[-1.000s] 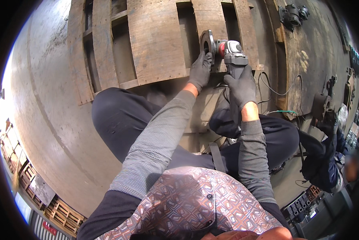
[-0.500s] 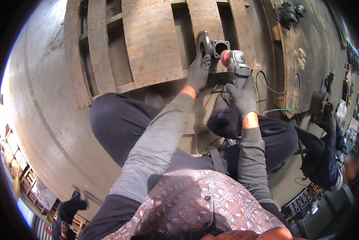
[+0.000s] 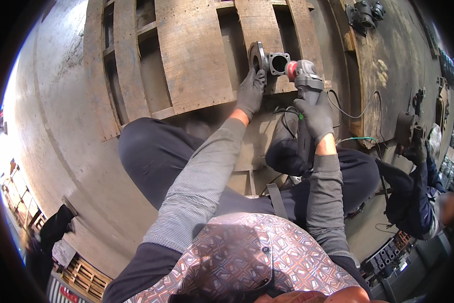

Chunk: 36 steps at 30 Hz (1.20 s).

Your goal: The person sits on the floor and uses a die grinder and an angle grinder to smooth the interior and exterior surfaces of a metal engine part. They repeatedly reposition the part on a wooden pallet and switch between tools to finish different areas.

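Flanged metal part (image 3: 268, 63) is stood on edge at 1 o'clock of view, near the front edge of the wooden pallet (image 3: 191, 55). Round flange (image 3: 257, 53) at its 9 o'clock, square flange (image 3: 279, 64) with open bore at its 3 o'clock.

Lower rim of the round flange is pinched by the gloved left hand (image 3: 251, 92), fingers closed at the bore; presumably gripped there so the part is steadied and the square face left exposed, fingers clear of the disc.

Angle grinder (image 3: 307, 83) is wrapped by the gloved right hand (image 3: 316, 115), body run toward 6 o'clock, probably so it lines up with the forearm. Red disc (image 3: 291, 70) is held just beside the square flange, at its 3 o'clock; contact can't be told.

Cable (image 3: 355, 117) is looped at the grinder's 4 o'clock, apart from the disc. Dark castings (image 3: 366, 16) are set on the wooden platform (image 3: 393, 65) at 2 o'clock. Co-worker (image 3: 414, 202) is seen at 4 o'clock, well apart.
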Each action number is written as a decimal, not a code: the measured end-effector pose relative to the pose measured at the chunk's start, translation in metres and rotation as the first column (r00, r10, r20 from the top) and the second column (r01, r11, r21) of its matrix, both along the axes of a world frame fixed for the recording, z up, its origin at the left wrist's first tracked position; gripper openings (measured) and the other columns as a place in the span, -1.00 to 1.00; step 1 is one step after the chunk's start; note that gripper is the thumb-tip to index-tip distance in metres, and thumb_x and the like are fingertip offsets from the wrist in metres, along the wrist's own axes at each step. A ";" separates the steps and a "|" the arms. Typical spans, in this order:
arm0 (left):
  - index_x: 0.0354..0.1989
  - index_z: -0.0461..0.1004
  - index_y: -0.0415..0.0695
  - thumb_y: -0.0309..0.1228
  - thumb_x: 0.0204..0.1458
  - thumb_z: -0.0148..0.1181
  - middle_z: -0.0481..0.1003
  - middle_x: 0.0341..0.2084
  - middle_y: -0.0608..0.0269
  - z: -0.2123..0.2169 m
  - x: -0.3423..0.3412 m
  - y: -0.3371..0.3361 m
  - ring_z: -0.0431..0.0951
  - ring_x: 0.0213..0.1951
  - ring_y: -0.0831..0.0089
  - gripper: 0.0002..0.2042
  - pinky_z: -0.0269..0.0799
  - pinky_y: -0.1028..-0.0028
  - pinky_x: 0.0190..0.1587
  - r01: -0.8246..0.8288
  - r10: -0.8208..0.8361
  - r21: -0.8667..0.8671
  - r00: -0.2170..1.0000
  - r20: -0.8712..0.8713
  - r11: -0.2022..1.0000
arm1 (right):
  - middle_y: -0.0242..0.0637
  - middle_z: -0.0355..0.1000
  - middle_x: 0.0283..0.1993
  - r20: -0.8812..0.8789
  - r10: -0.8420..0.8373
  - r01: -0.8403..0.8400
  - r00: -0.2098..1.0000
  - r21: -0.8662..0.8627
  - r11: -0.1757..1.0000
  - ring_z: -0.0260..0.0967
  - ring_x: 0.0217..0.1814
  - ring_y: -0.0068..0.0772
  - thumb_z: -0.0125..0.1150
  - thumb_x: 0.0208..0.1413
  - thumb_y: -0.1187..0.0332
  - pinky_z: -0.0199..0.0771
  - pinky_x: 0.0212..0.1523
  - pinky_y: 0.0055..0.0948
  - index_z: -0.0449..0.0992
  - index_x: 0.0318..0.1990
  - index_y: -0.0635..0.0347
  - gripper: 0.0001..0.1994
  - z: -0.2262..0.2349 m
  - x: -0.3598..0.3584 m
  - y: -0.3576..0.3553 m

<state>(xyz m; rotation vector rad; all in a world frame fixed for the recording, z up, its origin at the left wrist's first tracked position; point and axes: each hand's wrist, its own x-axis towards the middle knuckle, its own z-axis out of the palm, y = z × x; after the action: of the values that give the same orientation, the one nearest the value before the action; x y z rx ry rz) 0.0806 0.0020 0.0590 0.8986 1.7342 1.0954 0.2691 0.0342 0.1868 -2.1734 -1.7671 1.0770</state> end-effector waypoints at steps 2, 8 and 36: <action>0.30 0.38 -0.28 0.10 0.37 -0.02 0.55 0.09 -0.25 0.005 -0.001 0.002 0.53 0.15 -0.16 -0.36 0.44 0.15 0.19 0.010 -0.010 0.001 0.999 -0.050 1.000 | 0.02 0.57 0.00 -0.197 -0.151 0.160 0.969 0.026 0.987 0.55 0.03 -0.09 0.56 -0.12 0.13 0.52 0.09 -0.19 0.44 0.08 0.42 -0.32 0.006 0.008 -0.001; 0.27 0.39 -0.26 0.13 0.20 0.25 0.56 0.10 -0.20 0.022 0.002 0.007 0.54 0.16 -0.11 -0.29 0.43 0.16 0.22 0.083 -0.088 0.049 0.992 0.094 0.995 | -0.22 0.55 -0.21 -0.781 -0.242 0.313 0.576 -0.062 0.948 0.59 -0.26 -0.34 0.40 0.16 0.26 0.66 -0.22 -0.35 0.46 0.06 0.29 -0.59 0.084 0.040 0.031; 0.11 0.43 -0.04 -0.50 0.08 0.09 0.53 -0.04 0.14 0.013 -0.070 -0.014 0.47 0.19 0.14 -0.62 0.16 0.08 0.43 0.757 -0.459 -0.205 0.139 -0.877 0.620 | -0.08 0.55 -0.08 -0.902 -0.204 0.281 0.380 -0.098 0.955 0.63 -0.15 -0.32 0.42 0.18 0.01 0.75 -0.10 -0.41 0.36 0.21 0.41 -0.32 0.135 0.080 0.080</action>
<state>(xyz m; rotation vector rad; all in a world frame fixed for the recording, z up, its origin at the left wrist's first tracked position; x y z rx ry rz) 0.0109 -0.0119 0.0718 2.4978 1.5623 0.1885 0.3488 0.1139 0.3214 -1.2115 -0.8819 1.6155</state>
